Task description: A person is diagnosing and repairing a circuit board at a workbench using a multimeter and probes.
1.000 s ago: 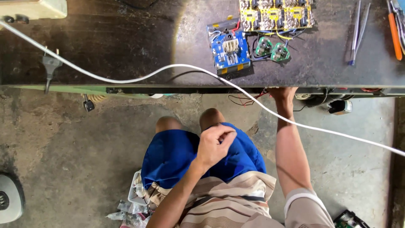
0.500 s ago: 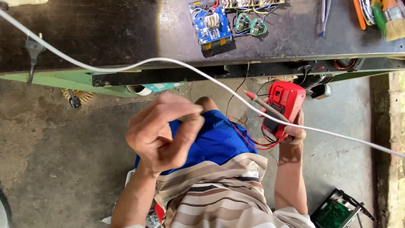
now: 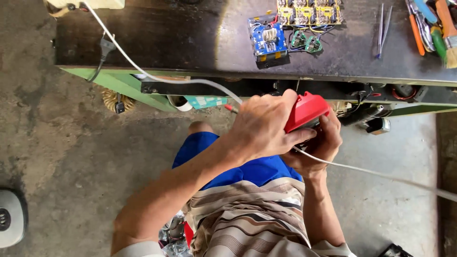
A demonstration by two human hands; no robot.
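Observation:
Both of my hands hold a red handheld meter (image 3: 305, 111) over my lap, just in front of the dark workbench (image 3: 190, 43). My left hand (image 3: 266, 126) wraps over its top and left side. From below and from the right, my right hand (image 3: 320, 145) cups it. A white cable (image 3: 371, 170) runs across under my hands and up onto the bench. On the bench top above lie a blue circuit board (image 3: 268, 39) and a yellow and green board assembly (image 3: 309, 16).
Tweezers (image 3: 383, 28) and several tools with orange and green handles (image 3: 428, 28) lie at the bench's right end. A black plug (image 3: 105, 47) hangs at the left edge. A shelf under the bench holds parts. A grey round device (image 3: 10, 216) sits on the concrete floor.
My right hand pulled the red meter from under the bench into my lap. My left hand, raised and empty before, has come down onto the meter.

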